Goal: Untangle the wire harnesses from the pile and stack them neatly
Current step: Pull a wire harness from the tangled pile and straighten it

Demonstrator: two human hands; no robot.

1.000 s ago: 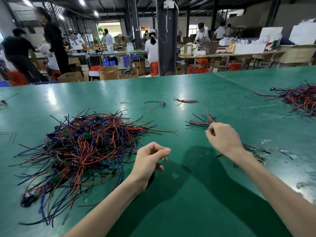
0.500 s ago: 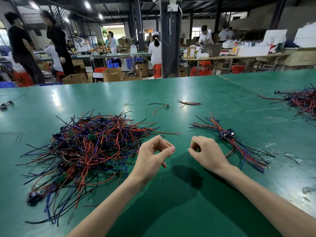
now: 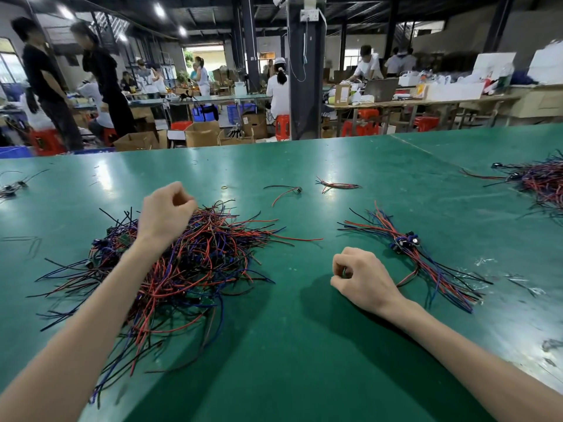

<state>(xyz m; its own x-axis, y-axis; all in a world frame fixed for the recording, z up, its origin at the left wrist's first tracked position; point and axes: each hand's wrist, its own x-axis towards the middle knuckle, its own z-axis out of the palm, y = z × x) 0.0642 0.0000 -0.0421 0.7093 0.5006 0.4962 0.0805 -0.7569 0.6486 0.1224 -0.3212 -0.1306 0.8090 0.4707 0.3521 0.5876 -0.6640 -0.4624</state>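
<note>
Left hand (image 3: pixel 166 213) has moved over the tangled red, blue and black wire pile (image 3: pixel 210 263), fingers curled, grip unclear. Right hand (image 3: pixel 362 278) rests loosely curled, empty. Next harness pick is likely starting.

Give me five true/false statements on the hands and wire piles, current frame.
1. The left hand is over the tangled pile. True.
2. The right hand lies on the sorted stack. False: it is beside it, over bare green table.
3. The sorted stack lies right of the tangled pile. True.
4. The tangled pile holds only black wires. False: red, blue and black.
5. A third wire pile lies at the far right. True.
</note>
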